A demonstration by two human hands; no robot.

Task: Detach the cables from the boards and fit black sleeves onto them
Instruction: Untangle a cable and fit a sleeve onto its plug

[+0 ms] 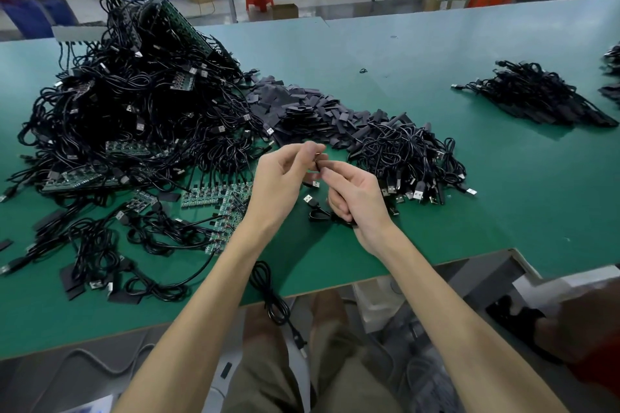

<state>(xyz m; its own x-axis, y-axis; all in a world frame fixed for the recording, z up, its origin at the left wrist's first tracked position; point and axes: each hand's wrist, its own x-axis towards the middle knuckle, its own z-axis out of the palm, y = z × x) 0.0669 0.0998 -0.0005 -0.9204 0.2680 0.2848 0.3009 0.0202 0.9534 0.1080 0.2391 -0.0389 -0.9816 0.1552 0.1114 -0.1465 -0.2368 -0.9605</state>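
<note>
My left hand (285, 174) and my right hand (355, 198) meet above the green table (436, 178). Between the fingertips of both hands sits a small black sleeve (320, 163), pinched from each side. My right hand also grips a coiled black cable (322, 213) in its lower fingers, with USB plugs hanging below. Green boards (221, 198) with cables attached lie just left of my hands. A big tangle of cables and boards (127, 104) is heaped at the left. Loose black sleeves (302, 111) are piled behind my hands.
A pile of detached cables (409, 164) lies right of my hands, and a sleeved bundle (536, 94) lies far right. One cable (271, 295) hangs over the near table edge. Benches, red stools and boxes stand beyond the table.
</note>
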